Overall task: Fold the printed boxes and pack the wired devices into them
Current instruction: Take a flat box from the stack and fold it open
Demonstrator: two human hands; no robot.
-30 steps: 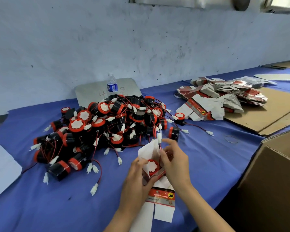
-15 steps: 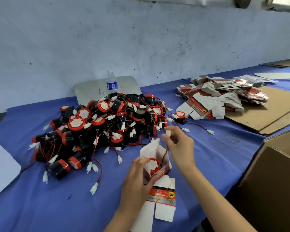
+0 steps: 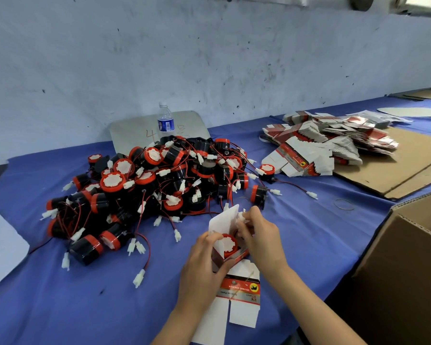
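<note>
My left hand (image 3: 204, 265) grips a small printed box (image 3: 223, 220) that stands open on the blue table. Inside it sits a red-and-black wired device (image 3: 229, 243) with its white face up. My right hand (image 3: 260, 232) pinches the device's white connector and wire at the box's mouth. A flat unfolded printed box (image 3: 241, 292) lies under my hands. A large heap of wired devices (image 3: 154, 185) lies beyond, at middle left. A stack of flat printed boxes (image 3: 329, 143) rests at the back right.
A water bottle (image 3: 165, 122) stands behind the heap against a grey board (image 3: 135, 130). A brown carton (image 3: 408, 265) stands open at the right edge. Cardboard sheets (image 3: 408, 165) lie under the flat boxes. A rubber band (image 3: 343, 204) and white paper (image 3: 3, 247) lie on the cloth.
My right hand has come down from above the box to its mouth, bringing the white connector and wire with it. My left hand keeps its grip on the box.
</note>
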